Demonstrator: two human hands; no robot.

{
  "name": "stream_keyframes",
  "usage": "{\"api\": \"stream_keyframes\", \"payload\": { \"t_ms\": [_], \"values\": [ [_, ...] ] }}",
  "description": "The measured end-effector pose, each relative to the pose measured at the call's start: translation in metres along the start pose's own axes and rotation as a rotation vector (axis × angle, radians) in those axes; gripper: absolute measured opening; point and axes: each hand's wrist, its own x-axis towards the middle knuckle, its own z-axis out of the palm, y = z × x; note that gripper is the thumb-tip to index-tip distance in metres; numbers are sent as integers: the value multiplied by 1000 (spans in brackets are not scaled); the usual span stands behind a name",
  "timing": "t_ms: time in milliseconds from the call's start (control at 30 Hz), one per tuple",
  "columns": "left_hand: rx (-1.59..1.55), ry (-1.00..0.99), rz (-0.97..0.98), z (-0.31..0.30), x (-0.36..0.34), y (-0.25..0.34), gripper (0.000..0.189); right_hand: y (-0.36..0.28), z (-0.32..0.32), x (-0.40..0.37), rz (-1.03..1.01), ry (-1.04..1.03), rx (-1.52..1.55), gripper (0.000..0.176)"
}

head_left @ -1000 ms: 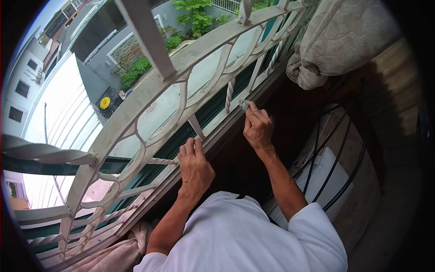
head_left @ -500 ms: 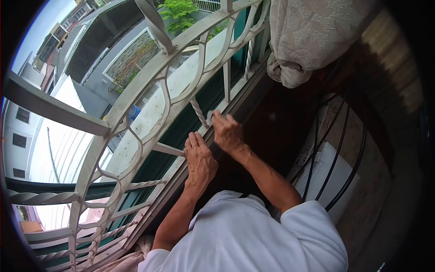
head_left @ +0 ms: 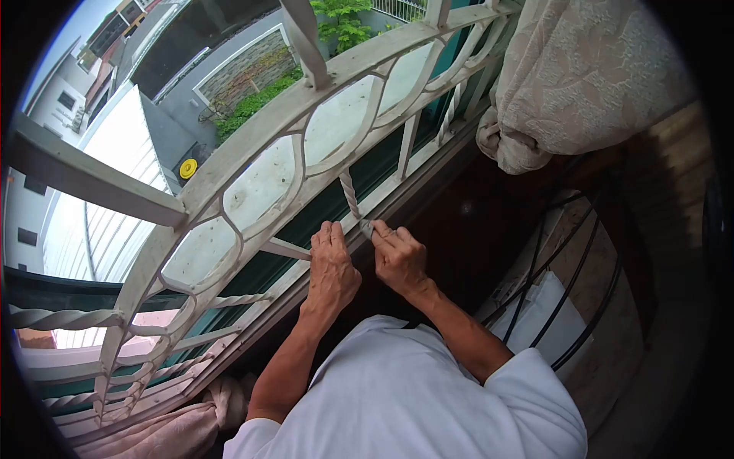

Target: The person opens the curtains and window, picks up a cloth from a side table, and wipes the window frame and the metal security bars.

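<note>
My right hand (head_left: 401,258) is closed, with its fingertips pinching a small grey-white piece (head_left: 367,228), too little of it showing to tell whether it is cloth or paper. That piece touches the lower end of a twisted white bar (head_left: 349,191) of the window grille (head_left: 206,187), where the bar meets the frame. To the left, my left hand (head_left: 330,264) lies on the window frame (head_left: 287,287), fingers stretched side by side, next to the end of a flat white bar (head_left: 284,249). Its thumb is hidden.
A knotted pale curtain (head_left: 566,92) hangs at upper right, and another bunched curtain (head_left: 183,428) is at lower left. Black curved rods (head_left: 566,306) stand at right, near a white object (head_left: 550,321). Outside are a white roof (head_left: 99,206) and a green plant (head_left: 340,19).
My right hand has come down a little along the bar to its lower end, still pinching the small piece. My left hand stays on the frame. The view has shifted slightly.
</note>
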Motion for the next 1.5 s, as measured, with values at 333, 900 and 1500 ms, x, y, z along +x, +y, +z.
{"api": "stream_keyframes", "payload": {
  "t_ms": [333,900,1500],
  "values": [
    [-114,168,94,-2,-28,2,66,10,0,-6,-49,-44,-24,22],
    [73,3,164,57,60,51,63,145,-11,82,108,119,-274,21],
    [-472,119,195,57,47,59,62,111,-106,19,869,67,1588,18]
  ]
}}
